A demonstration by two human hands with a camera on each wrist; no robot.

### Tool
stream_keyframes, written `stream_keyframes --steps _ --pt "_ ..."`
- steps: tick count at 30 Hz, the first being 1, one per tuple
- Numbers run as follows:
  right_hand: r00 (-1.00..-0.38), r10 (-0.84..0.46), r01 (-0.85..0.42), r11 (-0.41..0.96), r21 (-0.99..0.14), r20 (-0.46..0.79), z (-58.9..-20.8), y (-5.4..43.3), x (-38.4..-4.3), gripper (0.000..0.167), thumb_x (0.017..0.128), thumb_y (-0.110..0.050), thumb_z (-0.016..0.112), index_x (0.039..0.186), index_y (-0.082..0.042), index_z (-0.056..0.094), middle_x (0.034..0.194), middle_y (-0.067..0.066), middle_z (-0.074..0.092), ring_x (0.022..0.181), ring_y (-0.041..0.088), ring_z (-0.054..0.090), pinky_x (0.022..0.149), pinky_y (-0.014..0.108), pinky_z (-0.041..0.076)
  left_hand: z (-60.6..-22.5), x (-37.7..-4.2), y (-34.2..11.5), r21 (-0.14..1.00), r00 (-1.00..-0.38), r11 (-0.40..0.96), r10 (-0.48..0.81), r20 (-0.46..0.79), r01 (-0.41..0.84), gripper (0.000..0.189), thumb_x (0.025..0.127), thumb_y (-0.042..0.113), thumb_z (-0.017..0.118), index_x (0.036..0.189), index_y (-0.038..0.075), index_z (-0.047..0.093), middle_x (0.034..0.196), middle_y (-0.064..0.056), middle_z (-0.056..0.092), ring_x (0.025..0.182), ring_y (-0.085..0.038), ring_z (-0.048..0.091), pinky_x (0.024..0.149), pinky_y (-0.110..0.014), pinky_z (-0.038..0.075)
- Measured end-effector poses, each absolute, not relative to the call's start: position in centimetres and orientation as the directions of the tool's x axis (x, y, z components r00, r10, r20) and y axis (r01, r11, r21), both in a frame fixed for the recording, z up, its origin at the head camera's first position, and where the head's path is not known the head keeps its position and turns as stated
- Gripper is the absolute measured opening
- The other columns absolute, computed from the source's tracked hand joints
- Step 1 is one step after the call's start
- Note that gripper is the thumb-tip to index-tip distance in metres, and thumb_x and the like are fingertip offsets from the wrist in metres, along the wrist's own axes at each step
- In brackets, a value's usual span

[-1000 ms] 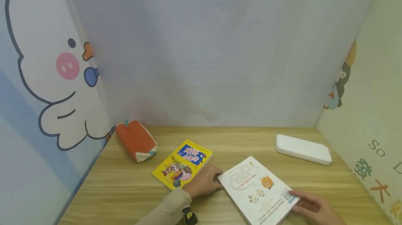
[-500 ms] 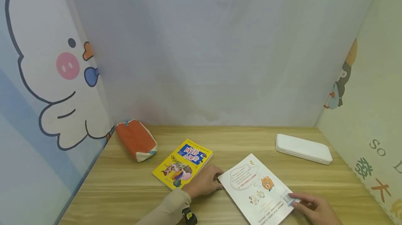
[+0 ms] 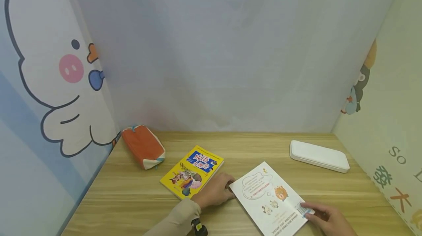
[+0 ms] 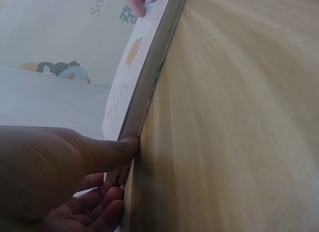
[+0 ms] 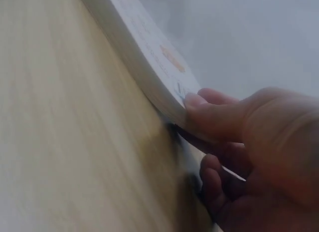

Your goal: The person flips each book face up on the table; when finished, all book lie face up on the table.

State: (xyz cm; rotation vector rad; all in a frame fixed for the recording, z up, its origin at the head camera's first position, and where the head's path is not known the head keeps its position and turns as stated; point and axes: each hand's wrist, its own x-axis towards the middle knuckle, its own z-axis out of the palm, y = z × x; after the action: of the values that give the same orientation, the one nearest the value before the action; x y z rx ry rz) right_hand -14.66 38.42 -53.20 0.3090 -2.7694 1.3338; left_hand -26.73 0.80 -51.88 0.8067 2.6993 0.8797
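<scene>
A white book (image 3: 267, 199) lies slanted at the front of the table, its cover showing a thought bubble, small cartoon animals and a barcode. My left hand (image 3: 215, 190) holds its left corner; in the left wrist view the thumb (image 4: 127, 147) presses the page edge while other fingers curl by the corner. On the opposite side, my right hand (image 3: 324, 217) pinches the book near the barcode. The right wrist view has that thumb (image 5: 199, 107) at the upper edge and curled fingers (image 5: 212, 177) lower down. A yellow book (image 3: 191, 172) lies partly behind my left wrist.
An orange and cream pouch (image 3: 143, 146) sits at the table's back left. At the back right is a white oblong case (image 3: 318, 155). Printed walls stand left and right, with a pale curtain (image 3: 217, 53) along the back of the wooden table (image 3: 115, 199).
My right hand has shifted slightly left, its fingers further onto the book's barcode corner. The book has tilted a little, and its lower right page edge shows less. The left hand stays put.
</scene>
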Motion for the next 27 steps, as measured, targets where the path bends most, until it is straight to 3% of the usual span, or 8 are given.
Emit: stream_keyframes --steps 4,8,11,14,17,27 --pt "-0.991 -0.118 -0.131 0.652 -0.747 0.071 -52.74 38.14 -14.79 0.030 0.091 -0.015 0.076 0.117 -0.001 0.074 0.106 -0.030 0.068 0.083 -0.008 0.055 0.072 0.017 0.050 -51.63 -26.87 0.85 0.567 -0.819 0.678 0.574 -0.010 0.469 0.039 0.084 0.028 0.085 0.117 0.010 0.074 0.100 0.004 0.067 0.088 -0.004 0.052 0.080 -0.022 0.048" --pt "-0.992 -0.120 -0.110 0.665 -0.739 0.039 -52.52 38.06 -14.92 0.031 0.091 -0.018 0.077 0.117 -0.001 0.074 0.109 -0.029 0.068 0.087 -0.010 0.053 0.075 0.015 0.050 -51.57 -26.97 0.83 0.564 -0.801 0.663 0.599 -0.004 0.493 0.042 0.077 0.040 0.089 0.108 0.014 0.075 0.096 0.008 0.067 0.087 -0.003 0.052 0.081 -0.022 0.047" --pt "-0.989 -0.141 -0.129 0.652 -0.748 0.047 -52.64 38.14 -15.04 0.031 0.092 -0.016 0.076 0.118 0.001 0.073 0.109 -0.031 0.067 0.087 -0.010 0.053 0.074 0.016 0.050 -51.84 -27.02 0.80 0.589 -0.800 0.643 0.600 0.009 0.489 0.036 0.080 0.044 0.087 0.097 0.016 0.075 0.084 0.008 0.064 0.078 -0.003 0.050 0.072 -0.021 0.044" --pt "-0.985 -0.163 -0.152 0.634 -0.758 0.061 -52.87 38.28 -15.05 0.031 0.092 -0.015 0.075 0.119 0.002 0.072 0.109 -0.032 0.066 0.086 -0.009 0.053 0.073 0.016 0.050 -52.09 -26.94 0.77 0.609 -0.809 0.638 0.588 0.010 0.471 0.026 0.088 0.040 0.081 0.096 0.016 0.075 0.079 0.009 0.057 0.074 -0.003 0.047 0.067 -0.020 0.040" --pt "-0.978 -0.193 -0.178 0.606 -0.776 0.073 -53.07 38.45 -14.96 0.031 0.093 -0.012 0.074 0.119 0.003 0.071 0.110 -0.033 0.065 0.088 -0.010 0.055 0.074 0.016 0.051 -52.23 -26.77 0.78 0.617 -0.816 0.639 0.578 0.008 0.459 0.021 0.090 0.034 0.079 0.100 0.016 0.076 0.081 0.010 0.057 0.076 -0.002 0.048 0.069 -0.019 0.041" --pt "-0.955 -0.266 -0.257 0.518 -0.816 0.132 -53.50 38.75 -14.71 0.029 0.095 -0.006 0.068 0.124 -0.010 0.072 0.115 -0.040 0.059 0.079 -0.003 0.058 0.063 0.021 0.052 -52.12 -26.39 0.72 0.649 -0.817 0.616 0.577 0.013 0.445 0.037 0.090 0.031 0.081 0.119 0.009 0.073 0.099 0.004 0.062 0.089 -0.004 0.050 0.080 -0.023 0.046"
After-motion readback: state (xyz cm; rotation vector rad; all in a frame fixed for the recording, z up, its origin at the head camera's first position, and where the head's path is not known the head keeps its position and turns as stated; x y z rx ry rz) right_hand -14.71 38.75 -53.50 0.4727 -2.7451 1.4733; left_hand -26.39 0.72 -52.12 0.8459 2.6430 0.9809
